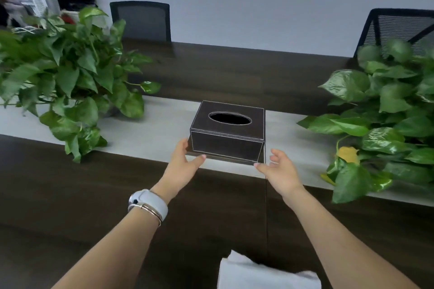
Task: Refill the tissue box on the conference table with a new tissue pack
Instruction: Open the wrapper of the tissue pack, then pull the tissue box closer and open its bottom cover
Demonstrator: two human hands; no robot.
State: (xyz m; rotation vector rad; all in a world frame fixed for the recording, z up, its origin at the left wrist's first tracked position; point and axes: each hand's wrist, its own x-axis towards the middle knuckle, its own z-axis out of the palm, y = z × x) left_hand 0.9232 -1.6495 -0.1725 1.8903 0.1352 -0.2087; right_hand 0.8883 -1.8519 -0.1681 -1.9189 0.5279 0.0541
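A dark brown leather tissue box (229, 132) with white stitching and an empty oval slot stands on the pale middle strip of the conference table (150, 133). My left hand (184, 162) touches the box's near left corner, fingers spread. My right hand (280, 170) hovers open at the near right corner, a fingertip just at the box's bottom edge. A white tissue pack (265, 273) lies at the table's near edge, between my forearms.
Leafy green potted plants stand to the left (68, 82) and right (385, 119) of the box. Two black mesh chairs (142, 21) (399, 28) sit behind the far edge. Office clutter is at the back left.
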